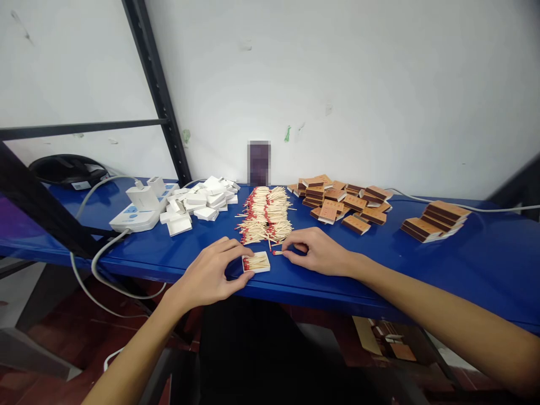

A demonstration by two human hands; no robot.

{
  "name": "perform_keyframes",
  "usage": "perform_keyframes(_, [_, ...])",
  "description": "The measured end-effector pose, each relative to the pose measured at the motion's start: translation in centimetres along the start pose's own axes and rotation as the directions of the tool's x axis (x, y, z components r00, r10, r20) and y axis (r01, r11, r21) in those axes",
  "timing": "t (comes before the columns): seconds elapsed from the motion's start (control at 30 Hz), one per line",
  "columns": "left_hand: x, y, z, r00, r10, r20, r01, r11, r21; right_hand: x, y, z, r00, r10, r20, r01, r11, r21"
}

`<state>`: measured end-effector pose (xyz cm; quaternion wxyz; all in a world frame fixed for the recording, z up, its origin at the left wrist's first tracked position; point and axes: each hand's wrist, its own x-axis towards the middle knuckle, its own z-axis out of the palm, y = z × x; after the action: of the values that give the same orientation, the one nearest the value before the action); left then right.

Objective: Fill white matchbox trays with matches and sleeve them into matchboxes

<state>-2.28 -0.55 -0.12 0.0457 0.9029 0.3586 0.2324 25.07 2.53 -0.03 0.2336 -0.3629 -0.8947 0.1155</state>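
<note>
My left hand [218, 271] grips a white matchbox tray [264, 269] by its left end, thumb in front and fingers behind. Inside the tray lie several red-headed matches [255, 262]. Just right of it, my right hand [314, 251] pinches a match [277, 252] between thumb and fingers, its red head pointing left toward the tray; whether more than one match is held I cannot tell. Behind both hands spreads a large heap of loose matches [270, 211] with red heads.
White empty trays [206, 197] are piled at the back left, beside a power strip [137, 216] with plugs and cables. Brown matchbox sleeves [333, 209] lie heaped at the back right. Further right stand stacked matchboxes [436, 219]. A black shelf post [158, 84] rises at left.
</note>
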Motion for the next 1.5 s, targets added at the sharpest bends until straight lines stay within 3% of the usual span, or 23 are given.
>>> perform_keyframes(0.23, [0.1, 0.0, 0.0, 1.0, 0.006, -0.005, -0.006, 1.0, -0.007, 0.2, 0.6, 0.6, 0.994, 0.004, -0.105, -0.005, 1.0, -0.008])
perform_keyframes(0.33, [0.0, 0.0, 0.0, 1.0, 0.004, -0.011, -0.004, 1.0, -0.009, 0.8, 0.7, 0.3, 0.993, -0.049, -0.108, 0.043, 0.998, -0.056])
perform_keyframes(0.47, [0.0, 0.1, 0.0, 1.0, 0.005, -0.026, -0.005, 1.0, -0.018, 2.1, 0.0, -0.9, 0.988, -0.146, 0.054, 0.155, 0.965, -0.21])
perform_keyframes(0.6, [0.0, 0.3, 0.0, 1.0, 0.003, -0.03, -0.005, 0.999, -0.038, 3.6, -1.0, -1.5, 0.959, -0.162, 0.231, 0.238, 0.903, -0.356])
perform_keyframes(0.77, [0.0, 0.3, 0.0, 1.0, 0.001, -0.022, -0.001, 1.0, -0.029, 4.6, -1.5, -1.2, 0.934, -0.159, 0.321, 0.285, 0.872, -0.397])
perform_keyframes(0.9, [0.0, 0.3, 0.0, 0.999, 0.012, -0.041, -0.014, 0.999, -0.034, 4.2, -1.6, -1.5, 0.95, -0.234, 0.206, 0.269, 0.948, -0.167])
perform_keyframes(1.0, [-0.1, 0.2, 0.1, 0.999, 0.016, -0.043, -0.017, 0.999, -0.027, 3.4, -1.7, -1.8, 0.985, -0.158, 0.072, 0.163, 0.985, -0.061])
perform_keyframes(1.2, [-0.1, 0.1, 0.2, 1.0, 0.014, -0.027, -0.014, 1.0, -0.009, 2.2, -1.5, -1.6, 0.993, 0.021, 0.119, -0.015, 0.999, -0.046])
perform_keyframes(1.3, [-0.1, 0.2, 0.2, 1.0, 0.013, -0.029, -0.013, 1.0, -0.008, 1.6, -1.0, -1.6, 0.995, 0.062, 0.073, -0.062, 0.998, -0.01])
perform_keyframes(1.5, [-0.2, 0.2, 0.2, 1.0, 0.009, -0.022, -0.01, 1.0, -0.004, 0.5, -0.2, -1.4, 0.999, -0.04, -0.001, 0.04, 0.996, -0.076])
